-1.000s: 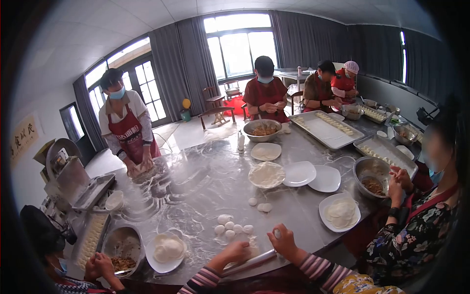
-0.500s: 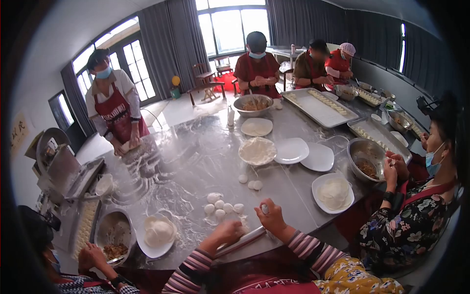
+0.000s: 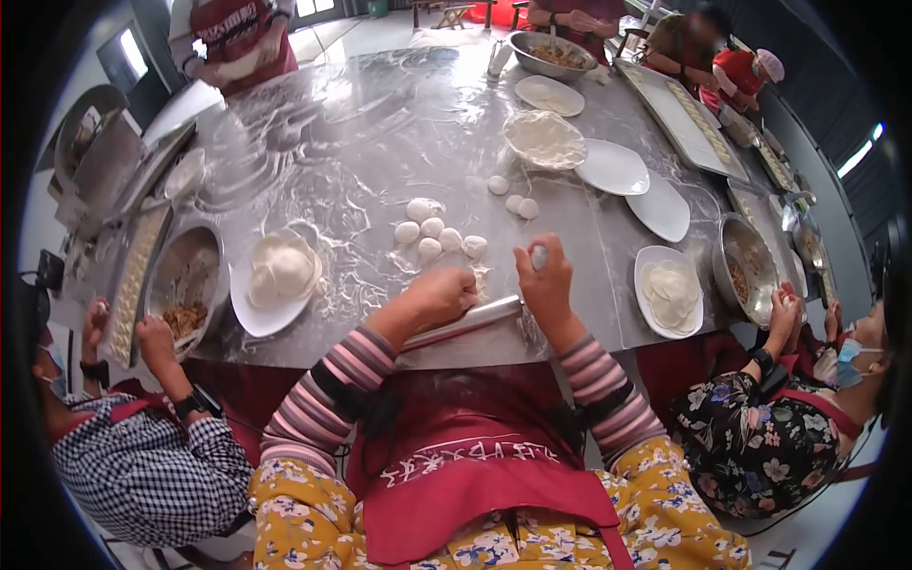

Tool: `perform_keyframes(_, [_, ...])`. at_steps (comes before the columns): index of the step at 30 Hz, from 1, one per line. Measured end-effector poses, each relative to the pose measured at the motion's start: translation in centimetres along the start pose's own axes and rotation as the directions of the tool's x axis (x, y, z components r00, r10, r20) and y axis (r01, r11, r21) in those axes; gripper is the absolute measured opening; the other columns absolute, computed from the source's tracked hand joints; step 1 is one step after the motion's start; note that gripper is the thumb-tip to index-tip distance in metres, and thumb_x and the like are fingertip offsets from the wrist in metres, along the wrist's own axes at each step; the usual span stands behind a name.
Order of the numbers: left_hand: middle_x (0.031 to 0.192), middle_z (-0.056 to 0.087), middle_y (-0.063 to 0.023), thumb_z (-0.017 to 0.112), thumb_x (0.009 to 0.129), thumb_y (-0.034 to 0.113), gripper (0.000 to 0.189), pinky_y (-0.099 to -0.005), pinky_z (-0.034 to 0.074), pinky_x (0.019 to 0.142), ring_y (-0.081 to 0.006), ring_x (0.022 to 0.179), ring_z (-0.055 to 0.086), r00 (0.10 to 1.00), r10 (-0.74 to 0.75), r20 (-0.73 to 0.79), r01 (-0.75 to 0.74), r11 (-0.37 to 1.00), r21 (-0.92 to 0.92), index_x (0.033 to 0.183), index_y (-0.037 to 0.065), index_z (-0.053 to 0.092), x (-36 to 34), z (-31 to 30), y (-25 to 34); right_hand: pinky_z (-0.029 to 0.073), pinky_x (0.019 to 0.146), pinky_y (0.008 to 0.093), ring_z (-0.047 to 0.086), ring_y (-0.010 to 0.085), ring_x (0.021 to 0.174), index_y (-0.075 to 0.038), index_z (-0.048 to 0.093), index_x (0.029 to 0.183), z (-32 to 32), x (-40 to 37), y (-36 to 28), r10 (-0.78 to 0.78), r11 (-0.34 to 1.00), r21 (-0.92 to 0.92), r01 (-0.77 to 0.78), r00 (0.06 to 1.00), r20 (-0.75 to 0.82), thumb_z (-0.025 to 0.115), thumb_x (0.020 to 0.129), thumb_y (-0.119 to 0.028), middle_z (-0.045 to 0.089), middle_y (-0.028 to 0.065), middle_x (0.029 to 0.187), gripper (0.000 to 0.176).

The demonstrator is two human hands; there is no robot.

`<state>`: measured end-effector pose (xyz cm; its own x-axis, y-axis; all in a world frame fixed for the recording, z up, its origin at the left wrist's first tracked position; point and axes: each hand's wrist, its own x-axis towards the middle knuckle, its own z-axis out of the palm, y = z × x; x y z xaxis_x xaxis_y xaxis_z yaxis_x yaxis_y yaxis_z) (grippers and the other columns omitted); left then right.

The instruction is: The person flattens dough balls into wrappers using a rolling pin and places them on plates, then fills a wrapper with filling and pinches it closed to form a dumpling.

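Observation:
My left hand (image 3: 445,294) is closed low over the floured steel table, just below a cluster of several dough balls (image 3: 432,227). Whatever its fingers hold is hidden, though a whitish patch shows beside them. To its right, my right hand (image 3: 548,275) is wrapped round what looks like a rolling pin (image 3: 540,257); only the pale grey rounded end pokes out above the fist. A shiny metal cylinder (image 3: 480,314) lies slanted near the table edge, between and below my hands, partly behind my left forearm. Three more dough balls (image 3: 514,203) sit farther off.
Plates of dough wrappers stand left (image 3: 282,273) and right (image 3: 671,293). A bowl of flour (image 3: 545,140) and white plates (image 3: 613,167) lie ahead. Filling bowls (image 3: 185,285) and dumpling trays (image 3: 141,285) flank the table. Co-workers stand on both sides and across.
The view has tilted down, showing my apron and sleeves, so the table sits higher in the picture. Both hands stay closed in about the same place over the table.

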<state>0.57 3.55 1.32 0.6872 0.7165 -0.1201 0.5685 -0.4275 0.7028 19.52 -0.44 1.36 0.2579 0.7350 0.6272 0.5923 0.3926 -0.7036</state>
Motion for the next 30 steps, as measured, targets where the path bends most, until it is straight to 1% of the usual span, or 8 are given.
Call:
perform_keyframes(5, [0.080, 0.061, -0.0148, 0.056, 0.083, 0.010, 0.013, -0.0344, 0.046, 0.068, -0.0248, 0.076, 0.058, 0.998, -0.060, -0.003, 0.059, 0.992, -0.115, 0.089, 0.000, 0.057, -1.0, -0.6, -1.2, 0.043, 0.049, 0.0379, 0.055, 0.0352, 0.054, -0.006, 0.048, 0.084, -3.7, -5.2, -1.0, 0.086, 0.996, -0.001, -0.086, 0.996, 0.012, 0.068, 0.076, -0.003, 0.051, 0.0131, 0.062, 0.022])
perform_keyframes(8, [0.084, 0.062, -0.0148, 0.056, 0.083, 0.009, 0.014, -0.0335, 0.047, 0.070, -0.0238, 0.079, 0.059, 0.997, -0.040, 0.063, 0.052, 0.978, -0.203, 0.093, 0.000, 0.056, -1.7, -0.9, -1.3, 0.041, 0.044, 0.0337, 0.055, 0.0210, 0.049, -0.005, 0.049, 0.084, -3.6, -5.4, -0.9, 0.213, 0.971, 0.103, -0.215, 0.976, 0.036, 0.066, 0.079, -0.004, 0.051, 0.0090, 0.063, 0.018])
perform_keyframes(10, [0.084, 0.062, -0.0159, 0.056, 0.083, 0.011, 0.015, -0.0343, 0.047, 0.071, -0.0251, 0.080, 0.060, 0.999, -0.026, 0.027, 0.031, 0.981, -0.191, 0.093, -0.001, 0.057, -1.9, -0.7, -1.3, 0.042, 0.048, 0.0378, 0.054, 0.0338, 0.051, -0.005, 0.048, 0.084, -1.5, -2.5, -0.1, -0.018, 0.996, -0.087, 0.014, 0.999, -0.044, 0.068, 0.076, -0.004, 0.051, 0.0133, 0.061, 0.021])
perform_keyframes(14, [0.085, 0.063, -0.0198, 0.054, 0.085, 0.016, 0.020, -0.0374, 0.047, 0.072, -0.0295, 0.081, 0.062, 0.992, -0.116, -0.047, 0.115, 0.993, -0.027, 0.093, -0.001, 0.061, -1.2, -0.7, -0.7, 0.043, 0.050, 0.0395, 0.054, 0.0351, 0.054, -0.004, 0.049, 0.086, 2.4, 1.4, 0.9, -0.059, 0.998, 0.008, 0.059, 0.998, -0.020, 0.067, 0.077, -0.005, 0.052, 0.0153, 0.064, 0.021])
perform_keyframes(18, [0.084, 0.065, -0.0192, 0.059, 0.082, 0.022, 0.022, -0.0410, 0.048, 0.071, -0.0334, 0.081, 0.062, 0.991, -0.118, -0.065, 0.116, 0.993, -0.036, 0.091, 0.002, 0.064, -1.6, 0.3, -1.1, 0.043, 0.058, 0.0408, 0.055, 0.0354, 0.065, -0.003, 0.049, 0.090, 1.0, 0.0, 2.1, -0.166, 0.977, -0.142, 0.158, 0.985, -0.042, 0.066, 0.079, -0.005, 0.054, 0.0173, 0.076, 0.020])
perform_keyframes(22, [0.080, 0.063, -0.0160, 0.061, 0.077, 0.016, 0.014, -0.0384, 0.048, 0.068, -0.0287, 0.077, 0.062, 0.997, -0.047, -0.056, 0.048, 0.998, 0.028, 0.084, 0.004, 0.062, -2.8, 0.3, -0.2, 0.040, 0.046, 0.0305, 0.051, 0.0167, 0.051, -0.004, 0.046, 0.084, -2.9, -4.7, 0.8, 0.163, 0.986, 0.039, -0.164, 0.986, 0.013, 0.065, 0.081, -0.002, 0.046, 0.0075, 0.068, 0.019])
perform_keyframes(25, [0.080, 0.062, -0.0128, 0.058, 0.078, 0.011, 0.012, -0.0350, 0.047, 0.067, -0.0227, 0.075, 0.060, 0.989, 0.001, -0.148, -0.035, 0.972, -0.231, 0.087, 0.003, 0.057, -4.0, -0.4, -0.7, 0.036, 0.041, 0.0251, 0.047, 0.0086, 0.046, -0.005, 0.044, 0.083, -3.5, -5.2, -0.8, 0.173, 0.966, 0.190, -0.174, 0.985, 0.025, 0.063, 0.084, -0.002, 0.045, 0.0033, 0.067, 0.018])
perform_keyframes(30, [0.085, 0.062, -0.0094, 0.058, 0.080, 0.008, 0.017, -0.0313, 0.048, 0.072, -0.0180, 0.081, 0.059, 0.916, -0.119, -0.382, 0.014, 0.964, -0.266, 0.095, 0.001, 0.057, -9.5, -7.2, -2.9, 0.035, 0.039, 0.0208, 0.045, 0.0057, 0.045, -0.007, 0.043, 0.085, -2.9, -4.6, 0.0, 0.111, 0.977, 0.179, -0.115, 0.993, 0.034, 0.059, 0.087, -0.003, 0.045, 0.0000, 0.062, 0.016])
